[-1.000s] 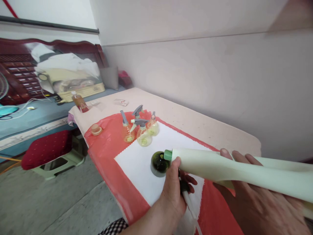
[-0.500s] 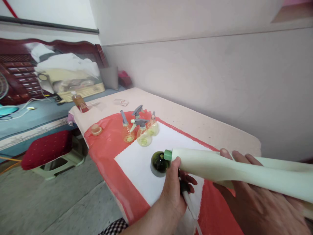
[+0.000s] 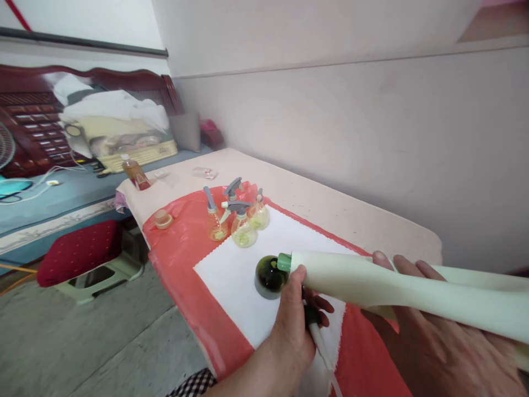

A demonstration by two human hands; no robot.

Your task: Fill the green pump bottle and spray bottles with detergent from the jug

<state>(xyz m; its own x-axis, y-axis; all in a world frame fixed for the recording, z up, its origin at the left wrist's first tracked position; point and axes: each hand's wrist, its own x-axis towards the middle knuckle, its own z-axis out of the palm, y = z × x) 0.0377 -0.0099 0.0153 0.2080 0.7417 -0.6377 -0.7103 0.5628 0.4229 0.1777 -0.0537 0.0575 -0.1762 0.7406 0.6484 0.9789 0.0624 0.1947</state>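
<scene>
While a white cloth (image 3: 235, 281) is seen from the head view to be laid over a red sheet (image 3: 182, 253) on the pale table (image 3: 306, 193), a pale green tapered piece (image 3: 339, 273) is held over the cloth's right side. Its end is pinched by the left hand (image 3: 291, 322); its length is clasped by the curled right hand (image 3: 450, 342). Whether the dark part (image 3: 313, 315) beside the left fingers is gripped cannot be told. A dark round bottle (image 3: 268, 277) is set on the cloth. Four spray bottles (image 3: 243, 231) are clustered at its far edge. Well left of the cloth, a red-cushioned stool (image 3: 80, 251) is stood on the grey floor (image 3: 124, 336); beyond, a carved headboard (image 3: 25, 88) is met by the wall (image 3: 330, 121).
</scene>
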